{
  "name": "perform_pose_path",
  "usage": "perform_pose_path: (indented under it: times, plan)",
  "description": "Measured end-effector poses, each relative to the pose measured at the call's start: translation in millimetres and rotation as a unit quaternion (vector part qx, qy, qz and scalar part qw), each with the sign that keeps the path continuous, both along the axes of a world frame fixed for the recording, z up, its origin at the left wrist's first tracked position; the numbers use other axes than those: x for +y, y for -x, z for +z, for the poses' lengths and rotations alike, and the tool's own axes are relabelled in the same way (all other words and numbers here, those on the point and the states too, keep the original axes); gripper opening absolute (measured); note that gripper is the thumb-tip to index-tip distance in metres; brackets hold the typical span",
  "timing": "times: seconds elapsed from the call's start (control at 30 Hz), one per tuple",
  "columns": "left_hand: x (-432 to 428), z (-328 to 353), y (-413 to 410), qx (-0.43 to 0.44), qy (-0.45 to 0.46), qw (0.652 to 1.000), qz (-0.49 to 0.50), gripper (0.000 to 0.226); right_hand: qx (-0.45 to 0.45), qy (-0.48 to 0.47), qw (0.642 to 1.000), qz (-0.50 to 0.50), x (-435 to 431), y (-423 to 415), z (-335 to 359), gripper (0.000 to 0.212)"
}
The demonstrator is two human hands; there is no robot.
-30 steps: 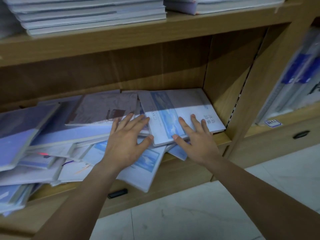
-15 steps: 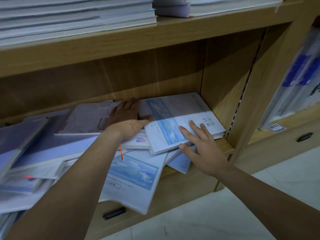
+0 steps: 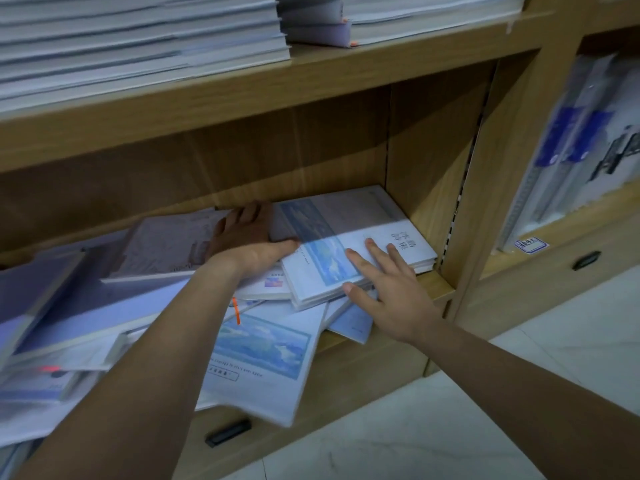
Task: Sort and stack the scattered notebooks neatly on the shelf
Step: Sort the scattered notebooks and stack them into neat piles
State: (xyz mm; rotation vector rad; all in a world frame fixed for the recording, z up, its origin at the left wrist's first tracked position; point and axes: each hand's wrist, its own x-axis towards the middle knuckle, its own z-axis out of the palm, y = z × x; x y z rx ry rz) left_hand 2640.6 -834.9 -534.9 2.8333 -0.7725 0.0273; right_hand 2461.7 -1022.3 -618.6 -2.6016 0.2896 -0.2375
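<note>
Sky-cover notebook stack [image 3: 363,216]: left grip [image 3: 242,237], right grip [image 3: 391,299], both flat, released; best pushed square against shelf side panel [image 3: 426,150].

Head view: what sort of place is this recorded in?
Probably a stationery shop or school storeroom, not certain. The wooden shelving carries neat stacks of notebooks above a scattered pile, and a small label sticker marks the neighbouring shelf edge.

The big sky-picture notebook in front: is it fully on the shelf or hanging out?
Hanging out. The sky-picture notebook lies tilted, and its lower corner juts past the front edge of the shelf.
</note>
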Motion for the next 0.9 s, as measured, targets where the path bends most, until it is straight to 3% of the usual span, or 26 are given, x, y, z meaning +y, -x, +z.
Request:
perform_pose_path:
  times: [0.33, 0.53, 0.67, 0.73, 0.83, 0.9]
  plan:
    - [10, 0, 13, -0.036, 0.008, 0.999, 0.008, 0.081, 0.001, -0.006, 1.000, -0.020, 4, -1, -4, 0.083]
    - [25, -9, 19, -0.141, 0.082, 0.986, -0.041, 0.055, -0.006, 0.017, 1.000, 0.003, -8, -2, -7, 0.082]
    - [38, -14, 32, -0.129, 0.108, 0.985, -0.039, 0.053, 0.004, 0.040, 0.998, 0.042, -17, -11, -1, 0.081]
    - [43, -19, 44, -0.136, 0.060, 0.989, -0.018, 0.042, 0.009, 0.051, 0.997, 0.057, -20, -17, 0, 0.082]
    - [45, -31, 63, -0.196, -0.039, 0.977, -0.067, 0.058, 0.026, 0.058, 0.997, 0.046, -21, -25, 2, 0.074]
    - [45, -33, 69, -0.185, -0.078, 0.977, -0.076, 0.067, 0.029, 0.074, 0.997, 0.002, -19, -26, 4, 0.075]
